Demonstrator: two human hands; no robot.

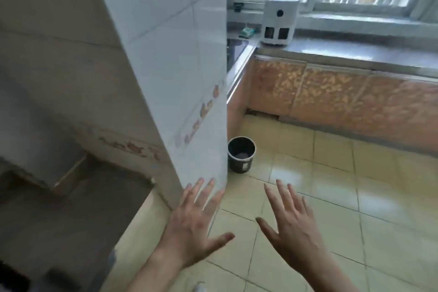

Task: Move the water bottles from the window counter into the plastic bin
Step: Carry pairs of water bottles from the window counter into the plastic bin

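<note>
Both hands, left hand (193,223) and right hand (292,227), spread empty (fingers pointing toward window counter (355,51)).

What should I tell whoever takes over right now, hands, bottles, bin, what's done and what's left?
Left hand: open, holding nothing.
Right hand: open, holding nothing.
Window counter: carries a white boxy appliance and a small teal item; no water bottles visible.
A dark bucket stands on the floor by the tiled pillar; whether it is the bin is unclear.
Done: nothing shown. Left: find the bottles, move them into the bin.
</note>
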